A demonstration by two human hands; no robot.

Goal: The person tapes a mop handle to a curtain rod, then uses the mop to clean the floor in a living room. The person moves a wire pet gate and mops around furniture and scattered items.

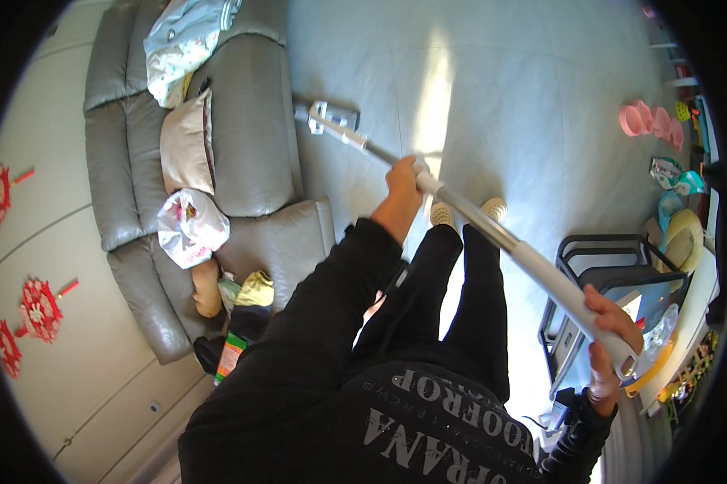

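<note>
A flat mop with a long telescopic pole (487, 224) slants across the view. My left hand (404, 181) is wrapped around the pole partway down. My right hand (611, 339) grips the white upper handle (554, 284) near its end. At the far end, the rectangular mop head (337, 116) rests on the grey floor (490, 91), close beside the front of a grey leather sofa (251, 127). Part of the head's left side is hard to make out.
Cushion (187, 145), clothes (185, 51) and plastic bag (193, 227) lie on the sofa. Black-framed cart (617, 275) stands at right, near pink round items (651, 121) and packets (675, 175). My shoes (442, 216) are below the pole. Red ornaments (40, 310) hang on the wall.
</note>
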